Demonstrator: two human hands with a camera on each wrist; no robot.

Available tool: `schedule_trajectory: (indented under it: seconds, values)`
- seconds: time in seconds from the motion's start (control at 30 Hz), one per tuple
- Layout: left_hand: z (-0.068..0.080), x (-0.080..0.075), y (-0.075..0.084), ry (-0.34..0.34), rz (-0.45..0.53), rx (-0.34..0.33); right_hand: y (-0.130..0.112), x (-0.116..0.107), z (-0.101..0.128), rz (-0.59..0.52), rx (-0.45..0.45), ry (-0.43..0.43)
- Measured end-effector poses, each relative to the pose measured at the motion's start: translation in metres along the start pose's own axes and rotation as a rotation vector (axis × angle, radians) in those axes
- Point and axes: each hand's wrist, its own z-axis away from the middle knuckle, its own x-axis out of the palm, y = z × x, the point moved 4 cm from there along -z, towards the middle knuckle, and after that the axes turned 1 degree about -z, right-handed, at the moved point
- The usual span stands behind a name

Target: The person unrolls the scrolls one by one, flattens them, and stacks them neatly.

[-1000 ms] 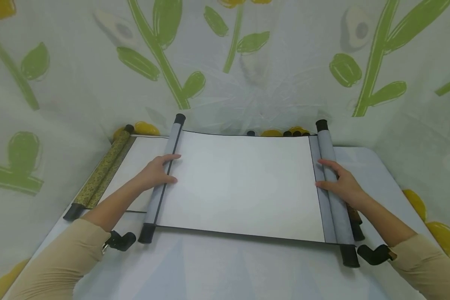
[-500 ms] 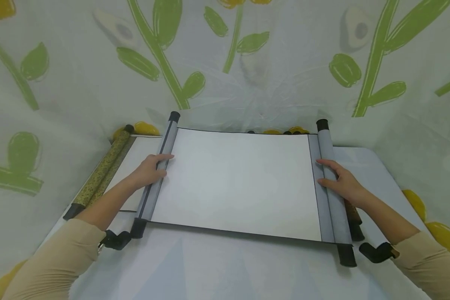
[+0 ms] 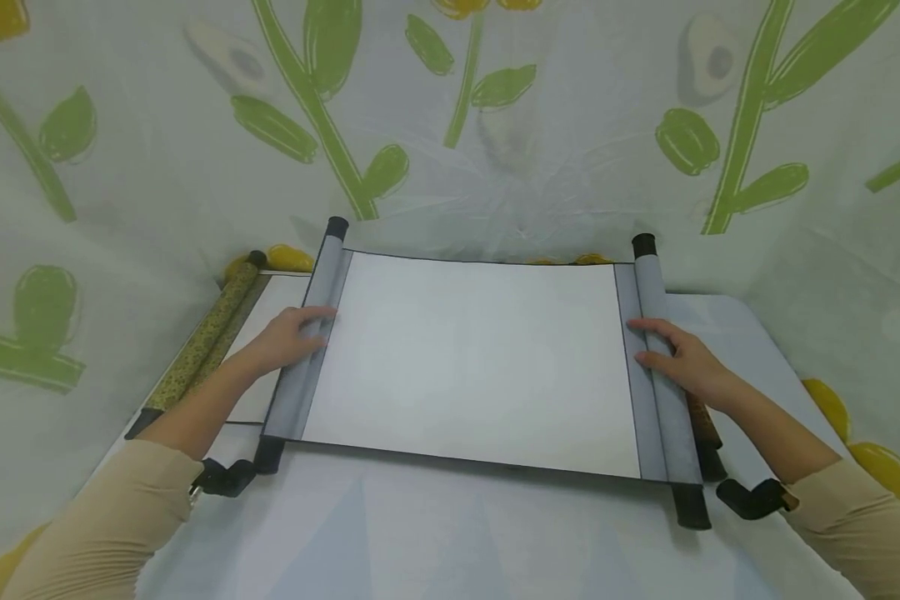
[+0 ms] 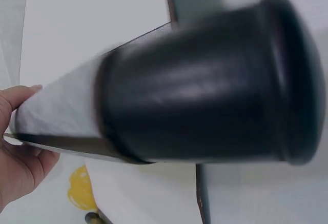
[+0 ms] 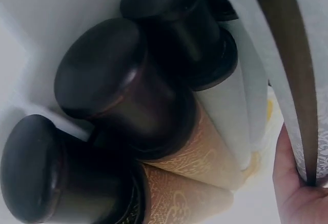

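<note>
A hanging scroll (image 3: 480, 367) with blank white paper, grey cloth borders and black roller knobs is spread between my hands, above the table. My left hand (image 3: 281, 335) grips its left roller, thumb and finger reaching over onto the grey border. My right hand (image 3: 678, 362) holds the right roller in the same way. In the left wrist view the left roller's black knob (image 4: 205, 85) looms close, and the left hand (image 4: 23, 142) wraps the roller farther back. The right wrist view shows the right hand (image 5: 300, 198) behind the scroll's grey roller (image 5: 302, 80).
A second scroll with a yellow-green patterned roller (image 3: 202, 350) lies at the left, its white paper (image 3: 251, 400) partly covered. Beside and beneath the right roller lie several rolled scrolls, one with brown gold-patterned cloth (image 5: 189, 196). Patterned curtain (image 3: 525, 192) surrounds the table (image 3: 727, 333).
My left hand has moved left and slightly up with the left roller, which has turned, and a strip of grey border now shows beside it. The right hand has barely shifted.
</note>
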Motion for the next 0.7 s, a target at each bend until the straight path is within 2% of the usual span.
schedule_trajectory:
  seconds: [0.17, 0.53, 0.7]
  values:
    - [0.002, -0.006, -0.005, 0.011, 0.012, 0.007, -0.004, -0.002, 0.0, -0.002, -0.011, 0.02]
    - [0.007, -0.019, -0.011, 0.039, 0.024, -0.091, -0.013, 0.001, -0.009, -0.031, -0.013, 0.019]
    - [0.007, -0.029, -0.014, 0.067, 0.01, -0.08, -0.016, 0.006, -0.015, -0.059, 0.024, 0.004]
